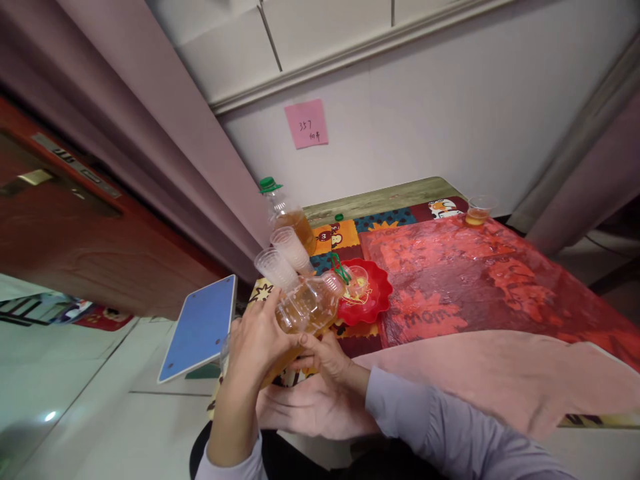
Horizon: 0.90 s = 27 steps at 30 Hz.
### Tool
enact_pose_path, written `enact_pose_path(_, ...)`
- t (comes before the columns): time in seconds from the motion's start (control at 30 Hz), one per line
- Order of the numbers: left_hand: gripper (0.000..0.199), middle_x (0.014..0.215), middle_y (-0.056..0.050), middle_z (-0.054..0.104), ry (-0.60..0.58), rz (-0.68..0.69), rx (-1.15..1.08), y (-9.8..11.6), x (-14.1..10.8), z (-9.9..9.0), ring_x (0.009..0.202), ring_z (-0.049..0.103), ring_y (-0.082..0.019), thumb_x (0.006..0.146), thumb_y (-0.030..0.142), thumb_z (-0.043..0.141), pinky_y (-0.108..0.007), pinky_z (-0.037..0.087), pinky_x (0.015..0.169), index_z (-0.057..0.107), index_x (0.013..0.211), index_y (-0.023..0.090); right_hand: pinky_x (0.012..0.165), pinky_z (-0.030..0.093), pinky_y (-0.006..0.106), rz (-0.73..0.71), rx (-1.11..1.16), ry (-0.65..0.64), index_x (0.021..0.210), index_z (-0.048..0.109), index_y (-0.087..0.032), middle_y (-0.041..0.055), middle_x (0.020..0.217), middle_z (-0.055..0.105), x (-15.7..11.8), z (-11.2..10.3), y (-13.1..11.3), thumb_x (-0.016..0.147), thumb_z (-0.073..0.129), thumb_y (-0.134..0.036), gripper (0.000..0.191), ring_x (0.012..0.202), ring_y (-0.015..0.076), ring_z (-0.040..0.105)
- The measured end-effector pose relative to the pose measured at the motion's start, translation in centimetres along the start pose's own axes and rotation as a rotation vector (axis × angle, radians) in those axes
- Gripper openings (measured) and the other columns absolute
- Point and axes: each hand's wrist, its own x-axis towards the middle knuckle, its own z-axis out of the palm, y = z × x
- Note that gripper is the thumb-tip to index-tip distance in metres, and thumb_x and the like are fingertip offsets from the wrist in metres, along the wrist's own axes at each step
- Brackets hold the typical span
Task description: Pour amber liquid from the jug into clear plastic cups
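Note:
A large clear plastic bottle (pixel 307 303) of amber liquid lies tilted between my two hands, its neck pointing right. My left hand (pixel 257 337) is wrapped around its body from the left. My right hand (pixel 323 357) supports it from below, fingers closed against its underside. The bottle's mouth is at a clear plastic cup (pixel 361 275) that sits on a red scalloped plate (pixel 383 297). Some liquid shows in the cup; whether it is flowing I cannot tell. A green ring handle (pixel 340 268) stands at the bottle's neck.
Behind the bottle are two stacks of clear cups (pixel 277 268) and another amber bottle (pixel 295 223) with a green cap. A loose green cap (pixel 339 217) lies at the back. At the far right corner stands a partly filled cup (pixel 479 212). A blue board (pixel 200 327) is left of the table.

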Motion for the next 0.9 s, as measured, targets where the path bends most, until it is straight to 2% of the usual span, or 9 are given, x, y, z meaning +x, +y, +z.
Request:
enact_pose_path(0.13,0.091,0.144,-0.02,0.067,-0.003,-0.003,0.009,0.01,-0.05,-0.01,0.135,0.063,-0.04,0.078,0.048,0.079,-0.048,0.049,0.103,0.044,0.159,0.025,0.081,0.066,0.042,0.01,-0.003,0.009,0.133,0.063,-0.026,0.0113,0.136,0.071,0.05,-0.01,0.13,0.07,0.091,-0.067,0.08,0.109,0.0292,0.075)
enact_pose_path(0.4,0.084,0.141,-0.019,0.069,0.018,0.009,0.006,0.0,-0.06,0.09,0.132,0.065,-0.04,0.076,0.049,0.081,-0.047,0.05,0.1,0.051,0.151,0.026,0.082,0.066,0.044,0.011,-0.01,-0.003,0.132,0.063,-0.026,0.0112,0.133,0.073,0.01,-0.02,0.11,0.07,0.09,-0.069,0.08,0.107,0.0288,0.076)
enact_pose_path(0.57,0.092,0.143,-0.019,0.067,-0.001,-0.013,-0.014,0.06,-0.01,0.04,0.133,0.064,-0.041,0.075,0.048,0.081,-0.047,0.05,0.1,0.046,0.157,0.024,0.082,0.066,0.043,0.009,-0.022,0.005,0.13,0.066,-0.025,0.0112,0.135,0.073,-0.08,0.08,-0.06,0.07,0.09,-0.069,0.078,0.109,0.0297,0.075)
enact_pose_path(0.9,0.089,0.141,-0.021,0.068,0.002,0.004,-0.01,-0.08,-0.02,0.07,0.132,0.065,-0.042,0.077,0.048,0.079,-0.049,0.05,0.101,0.047,0.157,0.023,0.083,0.066,0.046,0.01,-0.019,0.001,0.131,0.063,-0.025,0.0121,0.133,0.072,0.02,-0.07,0.14,0.07,0.09,-0.07,0.08,0.109,0.0302,0.075)
